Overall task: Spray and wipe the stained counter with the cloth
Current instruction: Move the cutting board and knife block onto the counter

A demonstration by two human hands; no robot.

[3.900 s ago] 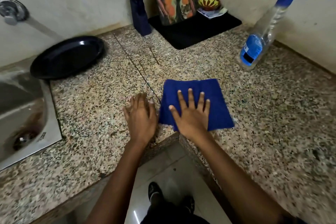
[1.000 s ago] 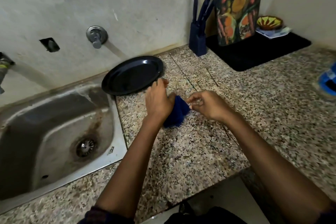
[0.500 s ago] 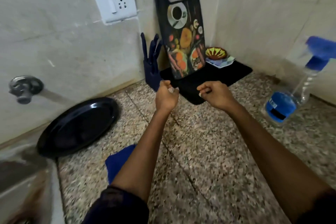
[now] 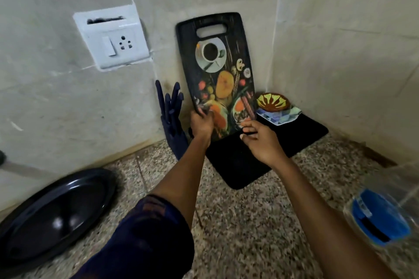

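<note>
The blue cloth is nowhere in this view, so I cannot say where it lies; neither hand carries it. The speckled granite table (image 4: 249, 222) spreads beneath both forearms, and no wet streak or stain can be picked out on it through the blur. The clear plastic spray bottle with a blue label (image 4: 381, 224) stands well to the right of the right hand, near the frame's edge, untouched. The left hand (image 4: 201, 124) has its fingers curled onto the lower left edge of the tall black cutting board printed with food pictures (image 4: 217, 70), which leans upright against the wall; the right hand (image 4: 260, 140) hovers just beside the board's lower right corner, fingers loosely bent, and whether it touches the board I cannot tell. Under the right hand lies a black rectangular mat (image 4: 238, 165). Judging by this, spraying and wiping are paused: the person seems to be clearing the corner, with that stretch of table not yet cleaned.
</note>
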